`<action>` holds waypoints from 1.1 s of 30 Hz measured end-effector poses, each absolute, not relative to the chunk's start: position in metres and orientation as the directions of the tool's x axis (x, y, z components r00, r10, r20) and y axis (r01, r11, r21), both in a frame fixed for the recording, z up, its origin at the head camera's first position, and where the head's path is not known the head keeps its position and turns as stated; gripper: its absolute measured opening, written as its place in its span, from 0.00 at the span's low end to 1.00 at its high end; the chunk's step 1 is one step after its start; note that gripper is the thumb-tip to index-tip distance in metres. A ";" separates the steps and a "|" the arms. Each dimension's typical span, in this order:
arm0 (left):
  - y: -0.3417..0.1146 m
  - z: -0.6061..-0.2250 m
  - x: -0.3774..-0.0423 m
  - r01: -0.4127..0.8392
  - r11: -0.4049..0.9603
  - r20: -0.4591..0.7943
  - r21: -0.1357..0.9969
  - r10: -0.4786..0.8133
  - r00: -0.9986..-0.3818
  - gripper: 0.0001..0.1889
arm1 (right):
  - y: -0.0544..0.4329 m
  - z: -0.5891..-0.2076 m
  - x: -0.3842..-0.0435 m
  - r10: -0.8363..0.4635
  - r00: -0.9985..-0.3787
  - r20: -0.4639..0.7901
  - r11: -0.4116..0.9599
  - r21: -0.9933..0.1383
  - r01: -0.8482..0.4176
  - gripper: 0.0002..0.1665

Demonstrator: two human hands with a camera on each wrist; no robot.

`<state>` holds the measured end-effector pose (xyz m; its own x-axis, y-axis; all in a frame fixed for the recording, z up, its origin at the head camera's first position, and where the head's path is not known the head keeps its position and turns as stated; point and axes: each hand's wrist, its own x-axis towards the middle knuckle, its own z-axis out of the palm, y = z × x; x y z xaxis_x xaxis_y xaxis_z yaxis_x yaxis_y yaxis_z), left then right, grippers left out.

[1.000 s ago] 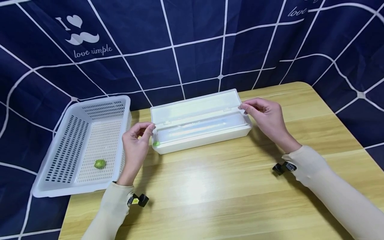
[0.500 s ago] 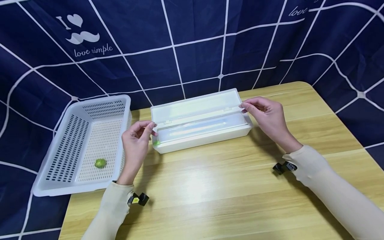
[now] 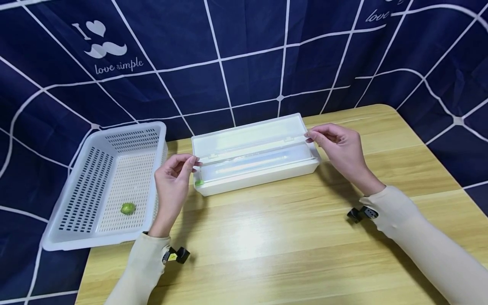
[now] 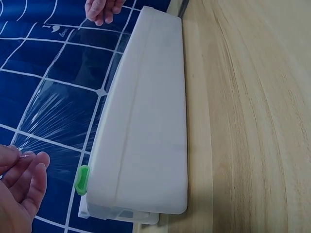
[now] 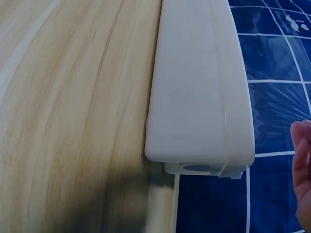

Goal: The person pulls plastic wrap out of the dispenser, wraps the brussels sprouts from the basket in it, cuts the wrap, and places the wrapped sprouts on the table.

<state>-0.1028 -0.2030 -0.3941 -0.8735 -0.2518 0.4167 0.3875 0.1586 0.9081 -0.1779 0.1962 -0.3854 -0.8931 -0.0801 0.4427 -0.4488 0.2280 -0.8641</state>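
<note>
A long white cling film dispenser [image 3: 259,180] lies on the table with its lid [image 3: 248,133] raised at the back. Clear cling film [image 4: 58,116] rises from it, stretched and creased towards the fingers in the left wrist view. My left hand [image 3: 173,186] pinches one corner of the film between thumb and fingers, over the box's left end. At the right end my right hand [image 3: 341,148] pinches the opposite corner; only its edge shows in the right wrist view. A small green slider [image 4: 82,180] sits at the box's left end.
Left of the box stands a white perforated basket [image 3: 103,243], overhanging the table's left edge. One small green round fruit or vegetable [image 3: 128,208] lies inside it. The wooden table [image 3: 289,245] stretches in front, and a dark blue cloth [image 3: 251,76] with white lines hangs behind.
My left fingertips have edged slightly to the right, still holding the film. The right hand, the box and the basket look almost unmoved.
</note>
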 end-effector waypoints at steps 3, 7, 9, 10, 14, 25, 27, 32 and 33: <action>-0.203 -0.394 -0.102 0.394 0.174 0.427 0.903 -0.252 -0.868 0.08 | 0.196 -0.385 -0.178 -0.073 -0.892 0.446 0.224 -0.864 -0.451 0.06; -0.203 -0.394 -0.102 0.406 0.193 0.445 0.893 -0.250 -0.860 0.02 | 0.195 -0.385 -0.178 -0.066 -0.887 0.457 0.211 -0.862 -0.460 0.06; -0.202 -0.393 -0.102 0.410 0.191 0.448 0.892 -0.252 -0.858 0.02 | 0.194 -0.385 -0.178 -0.062 -0.885 0.462 0.201 -0.862 -0.465 0.06; -0.202 -0.393 -0.102 0.412 0.189 0.449 0.892 -0.255 -0.856 0.02 | 0.194 -0.385 -0.178 -0.061 -0.884 0.464 0.195 -0.862 -0.467 0.06; -0.201 -0.392 -0.101 0.419 0.184 0.455 0.889 -0.266 -0.850 0.04 | 0.193 -0.384 -0.177 -0.052 -0.878 0.475 0.190 -0.859 -0.476 0.06; -0.199 -0.389 -0.100 0.429 0.169 0.461 0.887 -0.275 -0.844 0.10 | 0.189 -0.382 -0.177 -0.038 -0.870 0.492 0.205 -0.848 -0.489 0.06; -0.198 -0.388 -0.099 0.431 0.166 0.461 0.887 -0.280 -0.842 0.10 | 0.188 -0.382 -0.176 -0.036 -0.867 0.497 0.185 -0.849 -0.494 0.06; -0.197 -0.386 -0.098 0.453 0.170 0.484 0.875 -0.287 -0.827 0.05 | 0.187 -0.383 -0.175 -0.034 -0.858 0.512 0.120 -0.850 -0.512 0.06; -0.197 -0.386 -0.098 0.458 0.171 0.489 0.872 -0.289 -0.823 0.07 | 0.187 -0.383 -0.175 -0.034 -0.856 0.517 0.112 -0.849 -0.517 0.06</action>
